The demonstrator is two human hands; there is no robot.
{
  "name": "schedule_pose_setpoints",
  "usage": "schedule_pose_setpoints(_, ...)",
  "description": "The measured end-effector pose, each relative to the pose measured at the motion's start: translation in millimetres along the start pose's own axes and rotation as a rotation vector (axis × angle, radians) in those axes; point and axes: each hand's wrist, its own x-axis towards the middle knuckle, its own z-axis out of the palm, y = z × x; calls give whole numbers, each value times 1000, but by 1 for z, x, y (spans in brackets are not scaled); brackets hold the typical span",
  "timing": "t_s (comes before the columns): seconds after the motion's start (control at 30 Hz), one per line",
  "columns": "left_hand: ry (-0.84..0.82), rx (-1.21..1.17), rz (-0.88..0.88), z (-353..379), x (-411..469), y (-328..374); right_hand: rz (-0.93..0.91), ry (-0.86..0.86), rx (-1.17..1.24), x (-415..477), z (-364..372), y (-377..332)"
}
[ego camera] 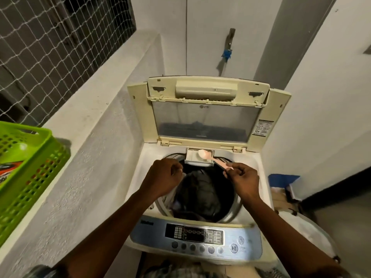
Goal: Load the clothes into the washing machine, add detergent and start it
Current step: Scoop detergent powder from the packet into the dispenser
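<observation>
At the far left a green basket (30, 167) sits on the white ledge (96, 137), with an orange and white packet (8, 169) inside it (most likely the detergent, though its printing is too blurred to read). Moving right, the washing machine (138, 173) stands with its lid (206, 117) propped fully open. The left hand (162, 175) hovers over the left rim of the drum, fingers curled loosely inward; it seems to hold nothing, though I cannot tell for certain. Below and between the hands, dark clothes (202, 189) already lie in the drum, so loading looks done. Just behind the drum the small detergent drawer (198, 158) is pulled out, and the bowl of a pale pink scoop (208, 157) rests over it. The right hand (243, 177) pinches the scoop's handle between thumb and fingertips. My reading is that detergent is being tipped in right now; whether any powder remains in the scoop is not visible. Still left: pushing the drawer shut, lowering the lid and pressing start on the control panel (196, 235) at the front, whose round play/pause button (233, 248) sits toward the right. As for writing, a faint logo shows on the lid glass, a dense sticker (263, 128) on the lid's right side is illegible, and the panel's small labels cannot be read either.
</observation>
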Motion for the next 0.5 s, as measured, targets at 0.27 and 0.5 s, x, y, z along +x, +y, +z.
schedule_pose_setpoints(0.27, -31, -28, -12, 3, 6, -15, -271, -44, -387, 10, 17, -3)
schedule_pose_setpoints(0.5, -20, -53, -12, 1, 6, -14, -556, -177, -788, 11, 20, -18)
